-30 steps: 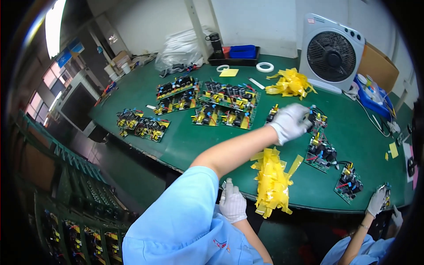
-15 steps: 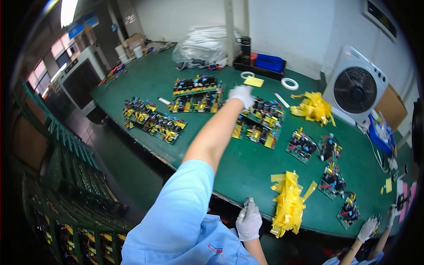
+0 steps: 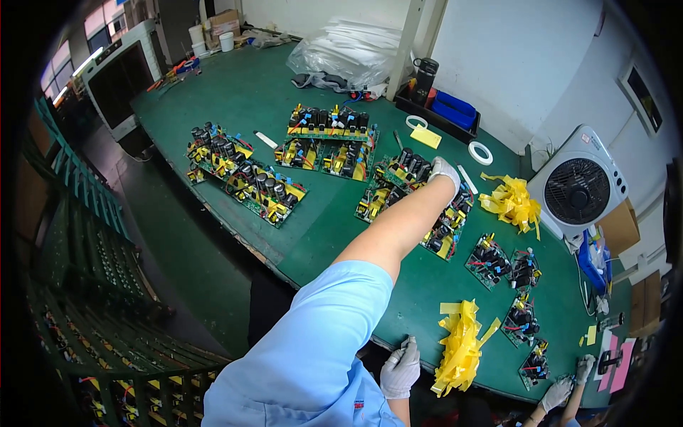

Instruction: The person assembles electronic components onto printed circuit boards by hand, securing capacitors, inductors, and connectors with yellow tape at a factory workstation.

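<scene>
A circuit board [image 3: 405, 171] lay on the green worktop [image 3: 249, 92], just left of the fan [image 3: 580, 186]. The gloved left hand [image 3: 444, 171] rested on its near edge, fingers curled together, though a firm grip could not be told. This looked like the picking-up step; lifting would call for a secure pinch. The right hand [image 3: 400, 366], loosely closed and empty, touched the worktop's near edge beside a yellow tape pile [image 3: 461, 349].

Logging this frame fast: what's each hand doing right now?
Left hand: gloved, stretched out onto a circuit board; grip cannot be told.
Right hand: gloved, at the table edge beside the yellow tape pile, holding nothing visible.
</scene>
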{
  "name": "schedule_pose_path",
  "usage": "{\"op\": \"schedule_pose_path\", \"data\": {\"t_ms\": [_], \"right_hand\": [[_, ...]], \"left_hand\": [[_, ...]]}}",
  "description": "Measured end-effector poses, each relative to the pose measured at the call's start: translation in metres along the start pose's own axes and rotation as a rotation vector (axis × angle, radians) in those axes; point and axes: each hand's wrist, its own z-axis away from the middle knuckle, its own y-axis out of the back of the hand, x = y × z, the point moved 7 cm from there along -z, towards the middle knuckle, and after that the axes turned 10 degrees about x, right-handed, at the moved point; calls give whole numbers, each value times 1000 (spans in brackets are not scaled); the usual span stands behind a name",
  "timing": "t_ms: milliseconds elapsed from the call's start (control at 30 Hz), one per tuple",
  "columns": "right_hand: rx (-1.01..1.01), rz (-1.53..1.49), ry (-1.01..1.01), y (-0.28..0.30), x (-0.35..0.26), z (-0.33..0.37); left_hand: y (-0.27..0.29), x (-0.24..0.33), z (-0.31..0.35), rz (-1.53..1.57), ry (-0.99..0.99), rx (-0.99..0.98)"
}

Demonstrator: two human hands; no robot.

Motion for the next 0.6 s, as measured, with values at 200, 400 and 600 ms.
{"op": "schedule_pose_path", "data": {"t_ms": [200, 400, 600], "right_hand": [[54, -22, 69, 2, 0, -6], [28, -38, -6, 7, 1, -5], [67, -123, -8, 11, 10, 3]], "left_hand": [[30, -14, 29, 79, -95, 94], [102, -32, 123, -40, -305, 325], [100, -14, 271, -77, -599, 302]]}}
